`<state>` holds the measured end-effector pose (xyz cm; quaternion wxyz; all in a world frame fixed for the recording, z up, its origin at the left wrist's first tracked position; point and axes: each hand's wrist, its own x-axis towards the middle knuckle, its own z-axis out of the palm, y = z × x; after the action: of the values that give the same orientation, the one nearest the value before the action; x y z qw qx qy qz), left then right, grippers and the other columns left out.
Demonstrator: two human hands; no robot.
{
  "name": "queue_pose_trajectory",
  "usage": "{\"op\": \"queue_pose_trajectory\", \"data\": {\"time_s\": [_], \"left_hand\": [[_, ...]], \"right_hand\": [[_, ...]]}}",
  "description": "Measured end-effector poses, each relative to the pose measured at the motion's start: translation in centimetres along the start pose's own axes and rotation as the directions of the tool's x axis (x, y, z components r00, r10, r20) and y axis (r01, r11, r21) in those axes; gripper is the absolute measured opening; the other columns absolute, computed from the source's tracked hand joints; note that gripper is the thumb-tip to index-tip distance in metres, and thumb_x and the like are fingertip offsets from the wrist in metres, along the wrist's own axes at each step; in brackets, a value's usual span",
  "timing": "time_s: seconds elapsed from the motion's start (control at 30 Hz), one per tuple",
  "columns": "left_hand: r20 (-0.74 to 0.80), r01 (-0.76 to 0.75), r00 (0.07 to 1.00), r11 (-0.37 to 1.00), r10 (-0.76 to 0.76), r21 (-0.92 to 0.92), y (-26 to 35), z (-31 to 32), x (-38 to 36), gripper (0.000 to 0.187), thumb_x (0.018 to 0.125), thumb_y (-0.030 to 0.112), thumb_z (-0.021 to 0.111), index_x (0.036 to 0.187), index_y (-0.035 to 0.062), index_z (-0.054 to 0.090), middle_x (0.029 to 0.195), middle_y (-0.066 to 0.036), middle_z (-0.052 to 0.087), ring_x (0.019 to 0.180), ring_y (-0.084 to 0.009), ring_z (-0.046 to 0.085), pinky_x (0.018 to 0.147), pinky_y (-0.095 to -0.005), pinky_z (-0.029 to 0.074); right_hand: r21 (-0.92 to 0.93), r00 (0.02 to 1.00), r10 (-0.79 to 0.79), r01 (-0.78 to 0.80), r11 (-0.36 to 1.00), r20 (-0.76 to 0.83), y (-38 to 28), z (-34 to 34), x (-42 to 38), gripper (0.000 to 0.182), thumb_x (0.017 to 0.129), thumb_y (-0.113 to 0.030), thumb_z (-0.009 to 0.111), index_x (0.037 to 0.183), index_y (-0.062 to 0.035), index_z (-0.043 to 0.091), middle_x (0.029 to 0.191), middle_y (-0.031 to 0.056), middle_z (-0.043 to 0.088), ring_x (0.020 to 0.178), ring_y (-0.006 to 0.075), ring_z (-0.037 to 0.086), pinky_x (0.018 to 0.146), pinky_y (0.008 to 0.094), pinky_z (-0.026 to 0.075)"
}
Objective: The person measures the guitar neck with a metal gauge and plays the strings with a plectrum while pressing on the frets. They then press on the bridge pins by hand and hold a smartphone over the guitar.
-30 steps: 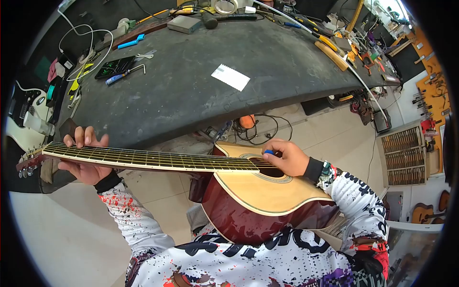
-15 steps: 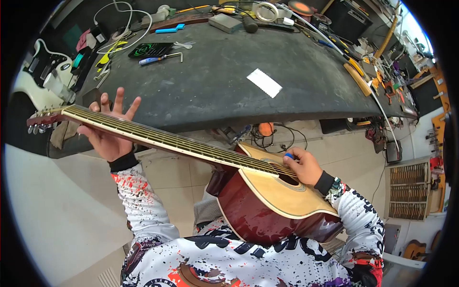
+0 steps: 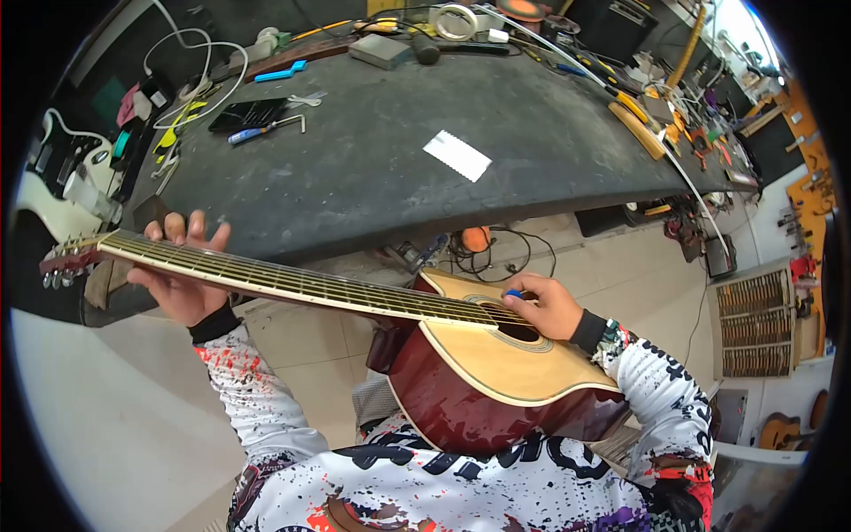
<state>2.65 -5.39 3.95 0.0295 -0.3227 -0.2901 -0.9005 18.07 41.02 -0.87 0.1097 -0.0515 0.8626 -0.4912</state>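
An acoustic guitar (image 3: 496, 355) with a pale top and glossy dark red sides rests across my lap, its neck pointing left. My left hand (image 3: 189, 288) is around the neck close to the headstock (image 3: 69, 259), thumb on the near side and bent fingers rising past the far edge. Whether the fingertips press the strings cannot be made out. Over the strings beside the sound hole, my right hand (image 3: 551, 306) pinches a small blue pick (image 3: 513, 293) between thumb and finger.
Beyond the guitar stands a dark workbench (image 3: 355, 160) bearing a white zigzag-edged card (image 3: 456, 156), a phone (image 3: 248, 115), a blue-handled screwdriver (image 3: 253, 134) and a grey block (image 3: 381, 51). A white guitar body (image 3: 53, 213) is at left, cables (image 3: 523, 244) lie below.
My left fingers have gone from stretched upward to bent closer over the neck. The phone's green display now looks dark. The bench and guitar have shifted leftward in view.
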Motion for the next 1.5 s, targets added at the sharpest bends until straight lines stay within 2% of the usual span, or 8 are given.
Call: {"op": "queue_pose_trajectory", "data": {"time_s": [0.23, 0.5, 0.6, 0.83, 1.07, 1.2, 1.33, 1.5], "left_hand": [[-0.115, -0.062, 0.991, 0.997, 0.067, 0.047, -0.8, 0.9, 0.0, 0.051, 0.085, 0.057, 0.065, 0.109, 0.0147, 0.047, 0.111, -0.007, 0.040, 0.112, -0.0258, 0.037, 0.097, -0.0575, 0.038], [0.163, 0.076, 0.985, 0.990, -0.056, -0.118, 0.3, -0.3, 0.2, 0.051, 0.090, 0.049, 0.064, 0.113, 0.0097, 0.041, 0.109, -0.006, 0.039, 0.105, -0.0228, 0.038, 0.089, -0.0498, 0.042], [0.072, -0.073, 0.995, 0.996, 0.069, 0.054, 0.0, -1.3, 0.5, 0.054, 0.089, 0.059, 0.059, 0.112, 0.0128, 0.045, 0.100, -0.003, 0.043, 0.105, -0.0212, 0.040, 0.105, -0.0567, 0.026], [-0.119, -0.183, 0.970, 0.960, 0.211, 0.210, -0.9, 0.8, 0.9, 0.051, 0.088, 0.060, 0.058, 0.106, 0.0123, 0.049, 0.112, -0.006, 0.044, 0.102, -0.0255, 0.044, 0.096, -0.0457, 0.032], [0.096, -0.025, 0.995, 0.997, 0.019, 0.069, 0.2, -0.6, 0.5, 0.050, 0.091, 0.054, 0.059, 0.111, 0.0104, 0.045, 0.112, -0.006, 0.043, 0.085, -0.0206, 0.051, 0.076, -0.0352, 0.032], [0.044, -0.124, 0.992, 0.991, 0.122, 0.053, -0.1, -1.5, 0.8, 0.049, 0.088, 0.057, 0.061, 0.105, 0.0114, 0.052, 0.121, -0.007, 0.045, 0.131, -0.0292, 0.033, 0.103, -0.0495, 0.030], [0.081, -0.014, 0.996, 0.957, 0.039, -0.290, 0.5, -0.9, 0.4, 0.044, 0.087, 0.042, 0.071, 0.108, 0.0098, 0.049, 0.113, -0.002, 0.048, 0.114, -0.0202, 0.046, 0.100, -0.0461, 0.030], [0.073, 0.017, 0.997, 0.981, -0.003, -0.192, -0.3, 0.0, 0.6, 0.042, 0.085, 0.039, 0.073, 0.103, 0.0110, 0.047, 0.103, 0.000, 0.049, 0.106, -0.0169, 0.049, 0.095, -0.0416, 0.034]], "right_hand": [[-0.016, 0.999, -0.025, 0.024, 1.000, -0.038, -0.5, 0.1, -0.2, 0.015, 0.091, -0.013, 0.064, 0.094, 0.0012, 0.062, 0.093, 0.0095, 0.062, 0.087, 0.0200, 0.060, 0.081, 0.0310, 0.048], [-0.007, 0.991, -0.136, 0.136, 0.991, -0.016, -0.5, 0.0, -0.5, 0.016, 0.091, -0.015, 0.064, 0.094, 0.0007, 0.062, 0.093, 0.0106, 0.062, 0.087, 0.0219, 0.060, 0.081, 0.0335, 0.048], [-0.106, 0.999, 0.003, -0.008, 0.994, -0.045, -0.7, -0.1, -0.4, 0.015, 0.091, -0.014, 0.064, 0.093, 0.0004, 0.062, 0.092, 0.0120, 0.062, 0.085, 0.0244, 0.061, 0.080, 0.0333, 0.048], [-0.128, 0.991, -0.129, 0.123, 0.984, -0.039, -1.3, -0.2, -0.3, 0.013, 0.090, -0.012, 0.063, 0.092, 0.0007, 0.061, 0.089, 0.0120, 0.062, 0.084, 0.0249, 0.061, 0.080, 0.0330, 0.048], [0.008, 0.991, -0.127, 0.128, 0.992, -0.045, -0.8, -0.3, -0.6, 0.012, 0.091, -0.010, 0.062, 0.092, 0.0021, 0.059, 0.091, 0.0124, 0.061, 0.087, 0.0227, 0.059, 0.082, 0.0330, 0.046], [-0.129, 0.999, -0.027, 0.022, 0.991, -0.037, -0.9, -0.4, -0.4, 0.011, 0.090, -0.009, 0.062, 0.091, 0.0022, 0.059, 0.090, 0.0145, 0.061, 0.086, 0.0265, 0.059, 0.081, 0.0342, 0.046], [-0.263, 0.984, -0.163, 0.140, 0.954, -0.066, -2.0, -0.2, -0.4, 0.010, 0.089, -0.008, 0.061, 0.089, 0.0021, 0.059, 0.086, 0.0160, 0.059, 0.081, 0.0311, 0.059, 0.076, 0.0362, 0.047], [-0.198, 0.992, -0.111, 0.099, 0.975, -0.053, -1.4, -0.3, -0.2, 0.011, 0.089, -0.009, 0.061, 0.088, 0.0020, 0.060, 0.087, 0.0134, 0.062, 0.082, 0.0276, 0.059, 0.077, 0.0350, 0.047]]}}
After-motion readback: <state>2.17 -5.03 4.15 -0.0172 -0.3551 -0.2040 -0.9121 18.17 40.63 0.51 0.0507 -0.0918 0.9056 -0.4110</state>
